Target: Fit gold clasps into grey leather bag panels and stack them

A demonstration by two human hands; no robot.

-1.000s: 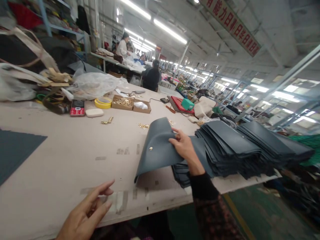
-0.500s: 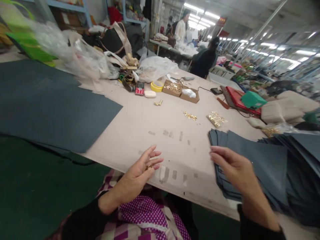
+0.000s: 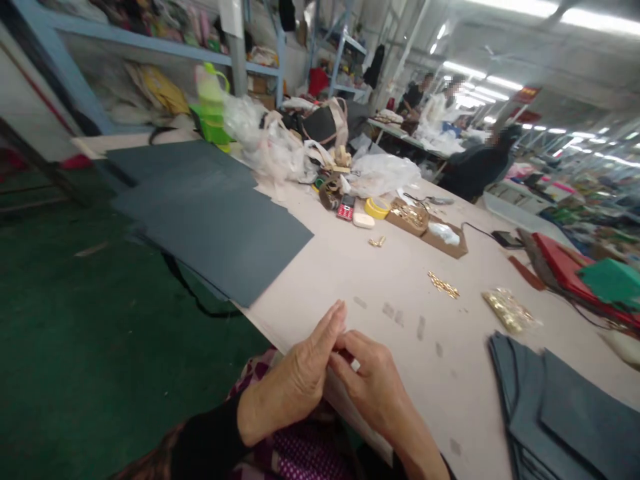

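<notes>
Pale table with grey-blue sheets along its left and a grey-blue stack at its right. Left hand, fingers extended together, meets right hand, fingers curled, at the near edge; whether either holds anything cannot be told. Gold pieces lie loose on the table beyond.

Bright o/head tubes glare white past far edge of table. Top evenly lit, floor by near edge dim; bkgd blurry, frame edges stretched.
</notes>
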